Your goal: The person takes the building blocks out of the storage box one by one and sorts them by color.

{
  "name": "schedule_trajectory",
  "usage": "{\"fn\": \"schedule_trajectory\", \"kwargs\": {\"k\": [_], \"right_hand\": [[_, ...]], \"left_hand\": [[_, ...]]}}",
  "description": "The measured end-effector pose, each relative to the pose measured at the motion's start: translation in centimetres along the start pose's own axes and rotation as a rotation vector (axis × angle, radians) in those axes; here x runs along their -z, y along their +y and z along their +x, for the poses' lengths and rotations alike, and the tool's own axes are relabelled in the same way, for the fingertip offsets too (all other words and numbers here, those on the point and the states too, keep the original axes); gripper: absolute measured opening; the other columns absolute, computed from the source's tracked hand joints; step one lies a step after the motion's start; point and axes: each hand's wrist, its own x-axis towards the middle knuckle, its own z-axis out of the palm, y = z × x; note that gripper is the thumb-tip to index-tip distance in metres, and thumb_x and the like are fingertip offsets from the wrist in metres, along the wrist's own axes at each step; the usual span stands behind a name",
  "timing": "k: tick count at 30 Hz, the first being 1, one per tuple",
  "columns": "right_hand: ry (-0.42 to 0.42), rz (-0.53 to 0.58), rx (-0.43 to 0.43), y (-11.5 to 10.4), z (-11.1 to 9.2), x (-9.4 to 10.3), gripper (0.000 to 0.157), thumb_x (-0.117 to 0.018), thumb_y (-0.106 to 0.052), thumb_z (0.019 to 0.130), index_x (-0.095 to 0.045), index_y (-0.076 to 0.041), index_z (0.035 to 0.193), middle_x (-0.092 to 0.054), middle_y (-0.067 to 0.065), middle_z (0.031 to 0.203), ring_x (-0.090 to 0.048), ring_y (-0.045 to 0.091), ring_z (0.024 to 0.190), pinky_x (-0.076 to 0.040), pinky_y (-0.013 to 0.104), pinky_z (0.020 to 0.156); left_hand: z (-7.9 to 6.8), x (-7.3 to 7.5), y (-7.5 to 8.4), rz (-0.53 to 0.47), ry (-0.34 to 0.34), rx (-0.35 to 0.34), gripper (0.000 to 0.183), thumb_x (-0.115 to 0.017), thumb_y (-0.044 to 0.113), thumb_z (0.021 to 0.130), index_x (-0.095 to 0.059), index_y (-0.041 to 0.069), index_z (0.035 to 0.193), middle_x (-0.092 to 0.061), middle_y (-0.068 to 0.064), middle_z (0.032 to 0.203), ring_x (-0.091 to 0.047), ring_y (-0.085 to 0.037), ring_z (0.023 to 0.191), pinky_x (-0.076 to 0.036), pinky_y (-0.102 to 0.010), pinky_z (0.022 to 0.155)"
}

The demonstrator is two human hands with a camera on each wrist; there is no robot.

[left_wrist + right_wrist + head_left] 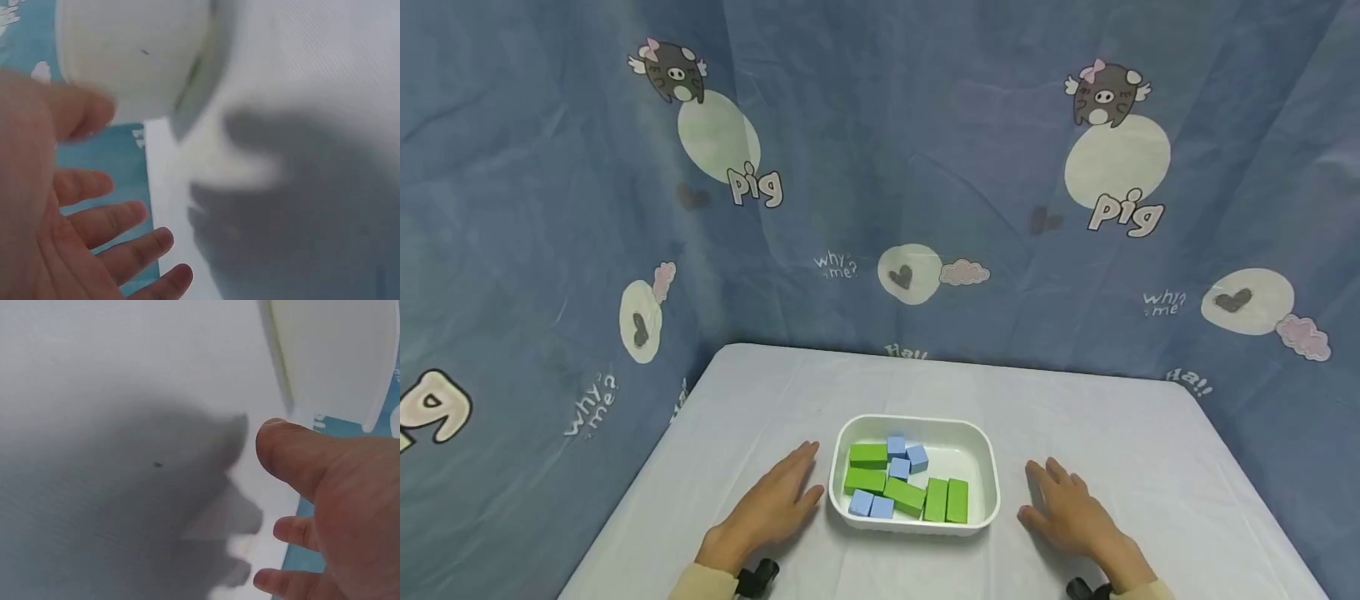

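A white tray (pixel 917 527) stands between the two hands, holding several green blocks (pixel 936 500) and several small blue cubes (pixel 897 447). Just left of it is the left hand (pixel 775 500), fingers spread and fairly straight, with its thumb close to the tray's side. The right hand (pixel 1069 512) hovers over the cloth to the right, farther from the tray, its fingers loosely extended. Neither hand holds anything. In the left wrist view the tray's outer wall (pixel 131 56) fills the top, beside the thumb; the right wrist view has the tray wall (pixel 344 356) at upper right.
A white cloth (pixel 1052 417) covers the table, with both hands' shadows falling on it. Behind and at the sides hangs a blue curtain (pixel 880 150) printed with pigs and lettering. Each wrist carries a black camera strap (pixel 757 577).
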Motion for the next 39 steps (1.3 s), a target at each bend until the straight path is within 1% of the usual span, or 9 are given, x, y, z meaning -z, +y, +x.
{"fn": "schedule_trajectory", "kwargs": {"k": [5,9,13,16,22,25,31,35,39], "right_hand": [[0.19,0.076,0.104,-1.0,0.2,1.2,0.064,-0.075,-0.028,0.092,-0.053,0.006,0.141,-0.049,0.036,0.14,-0.055,0.054,0.12,-0.051,0.066,0.089],[0.333,0.112,0.195,-2.2,0.7,2.4,0.058,-0.076,-0.021,0.091,-0.054,0.006,0.138,-0.055,0.03,0.136,-0.06,0.047,0.117,-0.054,0.06,0.088],[0.362,0.138,0.235,-3.7,1.3,3.5,0.058,-0.075,-0.021,0.092,-0.054,0.005,0.139,-0.054,0.027,0.139,-0.058,0.045,0.122,-0.052,0.059,0.093],[0.343,0.162,0.27,-4.7,1.7,3.9,0.059,-0.076,-0.021,0.092,-0.053,0.005,0.14,-0.054,0.025,0.14,-0.056,0.043,0.125,-0.049,0.059,0.099],[0.319,0.201,0.37,-5.9,2.7,4.4,0.061,-0.079,-0.019,0.089,-0.053,0.004,0.14,-0.055,0.022,0.139,-0.055,0.039,0.127,-0.047,0.055,0.103],[0.286,0.229,0.404,-6.4,3.2,4.5,0.064,-0.081,-0.019,0.087,-0.053,0.002,0.141,-0.056,0.019,0.138,-0.057,0.037,0.126,-0.049,0.052,0.102],[0.108,0.321,0.453,-7.7,4.3,4.8,0.062,-0.083,-0.012,0.084,-0.057,0.003,0.138,-0.061,0.016,0.134,-0.065,0.036,0.112,-0.056,0.048,0.09],[-0.042,0.297,0.474,-8.1,4.8,4.5,0.058,-0.083,-0.005,0.08,-0.062,0.002,0.133,-0.065,0.013,0.128,-0.064,0.032,0.111,-0.055,0.048,0.092],[-0.145,0.244,0.508,-8.3,5.1,3.9,0.056,-0.084,-0.002,0.075,-0.066,0.001,0.128,-0.068,0.009,0.122,-0.064,0.027,0.112,-0.053,0.047,0.095]], "left_hand": [[-0.1,0.1,1.3,-0.233,0.054,-0.033,0.056,-0.052,0.005,0.1,-0.038,-0.004,0.154,-0.042,-0.02,0.156,-0.038,-0.036,0.144,-0.029,-0.051,0.118],[-0.2,-0.6,2.5,-0.389,0.067,-0.021,0.061,-0.053,0.007,0.101,-0.032,-0.004,0.157,-0.039,-0.021,0.158,-0.042,-0.038,0.142,-0.03,-0.053,0.117],[-0.2,-1.6,3.3,-0.502,0.099,-0.034,0.065,-0.057,0.01,0.102,-0.026,-0.007,0.157,-0.036,-0.024,0.158,-0.048,-0.039,0.137,-0.038,-0.051,0.112],[-0.3,-2.4,3.6,-0.554,0.129,-0.046,0.069,-0.058,0.01,0.102,-0.021,-0.009,0.157,-0.032,-0.027,0.159,-0.047,-0.04,0.137,-0.04,-0.049,0.11],[0.1,-4.1,4.1,-0.606,0.203,-0.041,0.075,-0.057,0.014,0.102,-0.013,-0.006,0.16,-0.025,-0.026,0.163,-0.026,-0.038,0.149,-0.021,-0.053,0.118],[0.1,-4.9,4.5,-0.624,0.223,-0.031,0.073,-0.054,0.011,0.103,-0.012,-0.005,0.16,-0.023,-0.026,0.163,-0.02,-0.039,0.15,-0.016,-0.056,0.12],[0.3,-6.0,4.9,-0.673,0.265,0.029,0.07,-0.048,0.012,0.106,-0.008,-0.003,0.161,-0.018,-0.024,0.165,-0.015,-0.037,0.152,-0.012,-0.056,0.121],[0.3,-6.4,5.0,-0.704,0.27,0.065,0.067,-0.045,0.012,0.106,-0.01,-0.002,0.161,-0.02,-0.023,0.165,-0.016,-0.037,0.152,-0.013,-0.055,0.121],[0.1,-6.7,4.9,-0.701,0.285,0.067,0.064,-0.045,0.01,0.106,-0.014,0.0,0.162,-0.024,-0.021,0.165,-0.019,-0.036,0.151,-0.015,-0.055,0.121]]}}
